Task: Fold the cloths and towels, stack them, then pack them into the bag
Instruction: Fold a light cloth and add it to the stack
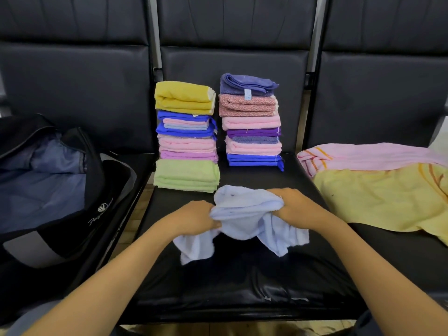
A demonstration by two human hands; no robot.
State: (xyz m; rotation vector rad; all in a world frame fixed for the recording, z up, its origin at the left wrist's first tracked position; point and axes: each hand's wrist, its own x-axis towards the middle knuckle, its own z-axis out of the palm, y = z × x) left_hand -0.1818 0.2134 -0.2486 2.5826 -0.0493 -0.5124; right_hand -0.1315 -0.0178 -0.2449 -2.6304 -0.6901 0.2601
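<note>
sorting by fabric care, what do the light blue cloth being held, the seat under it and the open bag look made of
Light blue cloth: probably terry cotton or microfibre; matte, fuzzy pile, limp folds. Seat: leather or vinyl, I cannot tell which; glossy black with creases and highlights. Bag: seemingly synthetic fabric; black shell, faintly shiny blue lining.

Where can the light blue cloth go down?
Bare: the black middle seat between the light blue cloth and its front edge. Crowded: two folded stacks behind, yellow towel on the right seat, black bag on the left.
</note>
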